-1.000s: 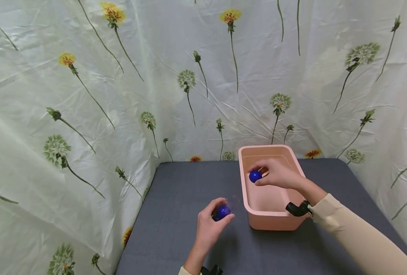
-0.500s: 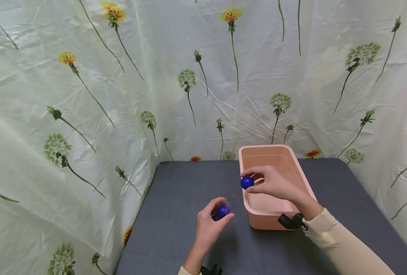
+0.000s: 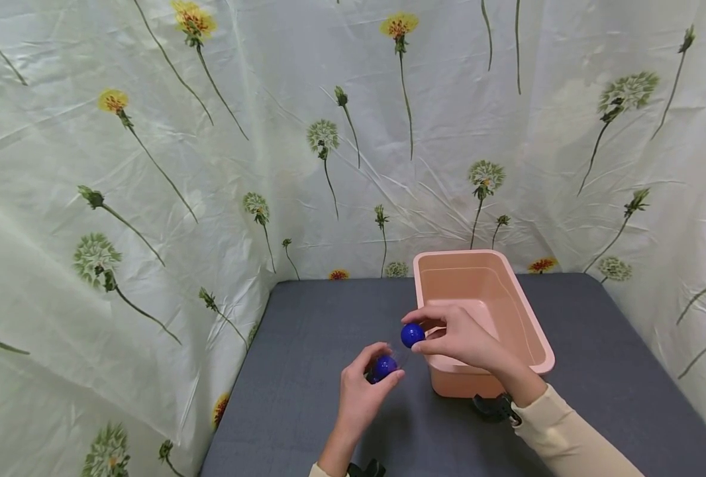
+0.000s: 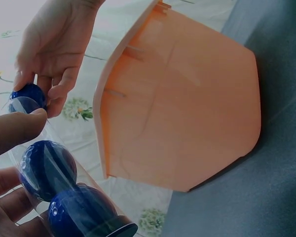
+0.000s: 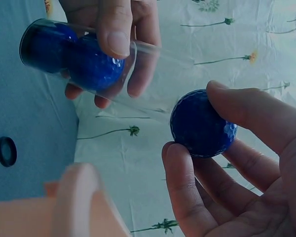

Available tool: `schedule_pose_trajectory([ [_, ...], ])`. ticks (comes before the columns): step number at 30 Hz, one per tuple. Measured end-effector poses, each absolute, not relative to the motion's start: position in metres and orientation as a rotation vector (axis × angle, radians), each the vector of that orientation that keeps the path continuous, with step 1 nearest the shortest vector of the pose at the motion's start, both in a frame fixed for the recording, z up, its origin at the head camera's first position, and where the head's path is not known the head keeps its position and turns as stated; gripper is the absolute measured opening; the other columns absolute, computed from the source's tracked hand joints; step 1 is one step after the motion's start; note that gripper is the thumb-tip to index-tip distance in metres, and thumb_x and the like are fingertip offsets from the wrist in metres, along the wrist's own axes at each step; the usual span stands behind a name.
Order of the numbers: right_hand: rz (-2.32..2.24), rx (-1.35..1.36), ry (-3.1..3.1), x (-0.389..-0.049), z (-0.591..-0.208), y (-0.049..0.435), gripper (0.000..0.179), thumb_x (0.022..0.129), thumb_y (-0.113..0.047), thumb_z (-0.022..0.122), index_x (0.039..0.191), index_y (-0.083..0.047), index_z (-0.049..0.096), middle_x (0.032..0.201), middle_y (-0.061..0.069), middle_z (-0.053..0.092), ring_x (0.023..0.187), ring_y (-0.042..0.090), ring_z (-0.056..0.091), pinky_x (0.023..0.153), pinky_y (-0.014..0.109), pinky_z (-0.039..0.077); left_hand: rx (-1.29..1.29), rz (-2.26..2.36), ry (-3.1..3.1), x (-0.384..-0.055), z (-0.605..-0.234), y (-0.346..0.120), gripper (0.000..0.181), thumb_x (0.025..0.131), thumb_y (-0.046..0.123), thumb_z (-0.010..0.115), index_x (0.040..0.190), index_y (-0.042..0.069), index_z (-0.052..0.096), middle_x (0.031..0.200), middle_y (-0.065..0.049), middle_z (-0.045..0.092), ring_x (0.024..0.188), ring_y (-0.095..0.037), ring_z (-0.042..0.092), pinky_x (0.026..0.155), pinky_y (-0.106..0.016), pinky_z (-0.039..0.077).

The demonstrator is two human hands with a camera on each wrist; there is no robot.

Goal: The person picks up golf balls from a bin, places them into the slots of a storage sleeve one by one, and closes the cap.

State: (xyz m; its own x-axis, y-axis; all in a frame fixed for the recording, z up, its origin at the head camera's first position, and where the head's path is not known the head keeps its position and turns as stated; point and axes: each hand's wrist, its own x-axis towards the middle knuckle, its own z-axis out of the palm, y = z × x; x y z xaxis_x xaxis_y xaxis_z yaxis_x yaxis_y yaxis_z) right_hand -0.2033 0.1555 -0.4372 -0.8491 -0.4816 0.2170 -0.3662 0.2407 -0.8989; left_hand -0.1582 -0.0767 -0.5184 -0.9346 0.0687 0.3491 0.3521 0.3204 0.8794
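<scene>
My left hand [image 3: 359, 391] grips a clear plastic tube [image 5: 158, 94] with a dark cap at its lower end. Inside lie two blue golf balls, the inner one [image 5: 96, 64] against the one at the capped end [image 5: 45, 47]. Between thumb and fingertips my right hand [image 3: 463, 341] pinches a third blue golf ball [image 5: 202, 126], right at the tube's uncapped end. In the left wrist view this ball [image 4: 29, 94] partly shows through the tube's mouth. The tube is tilted, its mouth toward the right hand.
A pink plastic bin [image 3: 544, 354] stands on the dark grey table [image 3: 305, 371] under my right forearm. A small dark round cap or ring [image 5: 7, 151] lies on the table. Behind hangs a white floral curtain [image 3: 353, 199].
My right hand has carried its golf ball from over the bin, left and toward me, to the tube's mouth. The left hand has stayed nearly still with the tube.
</scene>
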Motion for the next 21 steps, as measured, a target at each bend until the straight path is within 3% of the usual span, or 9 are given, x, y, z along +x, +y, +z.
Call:
schedule_pose_trajectory([
  [12,-1.695,-0.754,2.339,-0.199,-0.444,0.146,0.039,0.085,-0.022,0.083,0.122,-0.017,0.07,0.114,0.005,0.067,0.1,0.029,0.066,0.08,0.031,0.058,-0.387,-1.654,-2.33,-0.155,-0.521,-0.079,0.044,0.08,0.021,0.087,0.119,0.028,0.066,0.109,0.008,0.07,0.098,-0.014,0.067,0.087,-0.035,0.055],
  [21,-1.687,-0.814,2.36,-0.201,-0.448,0.142,0.035,0.088,-0.02,0.081,0.121,-0.02,0.07,0.114,0.002,0.069,0.097,0.023,0.065,0.083,0.034,0.057,-0.386,-1.637,-2.331,-0.156,-0.524,-0.081,0.045,0.081,0.039,0.085,0.121,0.026,0.067,0.112,0.006,0.071,0.096,-0.015,0.067,0.082,-0.034,0.055],
])
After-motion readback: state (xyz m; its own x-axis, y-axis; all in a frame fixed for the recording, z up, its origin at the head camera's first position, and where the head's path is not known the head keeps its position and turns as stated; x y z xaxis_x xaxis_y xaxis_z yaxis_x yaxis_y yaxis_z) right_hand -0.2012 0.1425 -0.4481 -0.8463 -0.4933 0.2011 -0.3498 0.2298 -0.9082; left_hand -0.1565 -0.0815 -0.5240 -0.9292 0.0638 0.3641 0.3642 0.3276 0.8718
